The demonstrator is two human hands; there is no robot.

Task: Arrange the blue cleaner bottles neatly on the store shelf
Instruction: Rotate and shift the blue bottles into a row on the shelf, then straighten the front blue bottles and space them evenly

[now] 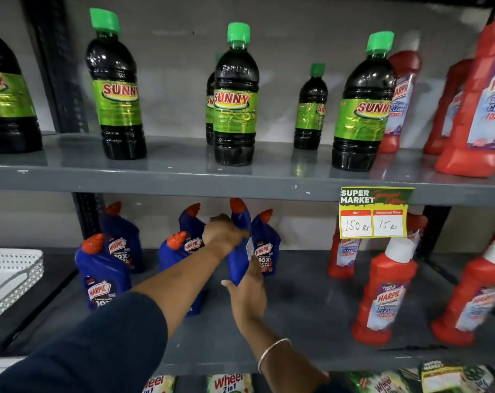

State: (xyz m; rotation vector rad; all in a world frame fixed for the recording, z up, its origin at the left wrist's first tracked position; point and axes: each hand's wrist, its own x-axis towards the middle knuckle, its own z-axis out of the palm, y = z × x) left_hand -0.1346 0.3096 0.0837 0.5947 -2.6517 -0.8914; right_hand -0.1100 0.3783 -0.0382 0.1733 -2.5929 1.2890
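Observation:
Several blue cleaner bottles with orange caps stand on the grey middle shelf [297,321]. One blue bottle [240,222] is lifted and tilted, held by both hands. My left hand [223,232] grips its upper body and my right hand [247,290] holds its base. Just right of it stands another blue bottle [266,248]. A front bottle [101,276] stands at the left, one [121,236] behind it. Two more [174,251] [192,219] stand partly hidden by my left arm.
Red cleaner bottles [385,293] stand at the right of the same shelf, under a yellow price tag [374,212]. Dark bottles with green caps [235,103] line the shelf above. A white basket [10,276] sits at far left. Detergent packs [229,382] lie below.

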